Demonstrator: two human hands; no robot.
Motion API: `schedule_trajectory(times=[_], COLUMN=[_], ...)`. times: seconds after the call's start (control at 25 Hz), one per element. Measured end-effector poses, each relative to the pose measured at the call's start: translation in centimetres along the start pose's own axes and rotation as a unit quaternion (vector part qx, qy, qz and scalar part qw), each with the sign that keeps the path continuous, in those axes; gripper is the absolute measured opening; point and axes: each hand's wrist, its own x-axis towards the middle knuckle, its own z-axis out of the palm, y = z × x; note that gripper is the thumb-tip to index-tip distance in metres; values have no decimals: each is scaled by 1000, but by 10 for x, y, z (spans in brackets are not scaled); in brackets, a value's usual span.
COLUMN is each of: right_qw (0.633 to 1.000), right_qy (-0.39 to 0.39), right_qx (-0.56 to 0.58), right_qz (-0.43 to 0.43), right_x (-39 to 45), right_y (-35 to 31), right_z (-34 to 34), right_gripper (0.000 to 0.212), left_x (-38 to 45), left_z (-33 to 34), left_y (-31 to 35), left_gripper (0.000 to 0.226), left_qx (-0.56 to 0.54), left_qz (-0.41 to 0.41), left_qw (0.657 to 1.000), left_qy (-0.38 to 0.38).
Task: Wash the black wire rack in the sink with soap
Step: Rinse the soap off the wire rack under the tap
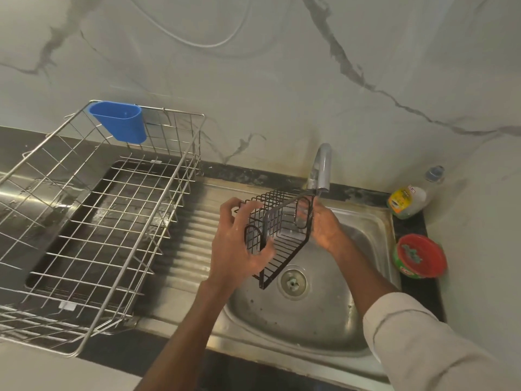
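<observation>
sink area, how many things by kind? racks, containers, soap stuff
Wire racks: 2, the black wire rack held over the sink and the steel dish rack
Blue cups: 1, the blue cup
Bottles: 1, the soap bottle
Tubs: 1, the red-lidded tub
Total: 5

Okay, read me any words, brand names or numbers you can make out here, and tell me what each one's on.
No text is legible.
Bottle, yellow and green label: print too blurred.
Red-lidded tub: lid design and side label too blurred.
Clear bottle: no visible text.
</observation>
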Motion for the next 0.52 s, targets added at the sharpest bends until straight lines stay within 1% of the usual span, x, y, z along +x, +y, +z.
schedule_trajectory(times=[0.08, 0.16, 0.32, 0.4, 0.52], right_qw=[999, 999, 994, 989, 988], right_qy=[6, 5, 17, 37, 66], right_qx=[2, -18, -102, -136, -142], right_qz=[-34, -45, -36, -35, -14], right_x=[0, 0, -15, -26, -39], right_y=[-6, -7, 8, 20, 36], right_z=[-3, -3, -4, -9, -22], right_gripper=[43, 43, 44, 43, 39], left_x=[-5, -5, 0, 3, 4], left_z=[3, 2, -6, -7, -5], left_y=[0, 1, 4, 5, 12], left_gripper=[68, 68, 60, 55, 52], left_qx=[-1, -8, -60, -60, -59], left_qz=[10, 3, -56, -76, -90], left_qw=[1000, 1000, 996, 995, 994], left_qy=[-7, -4, 22, 25, 9])
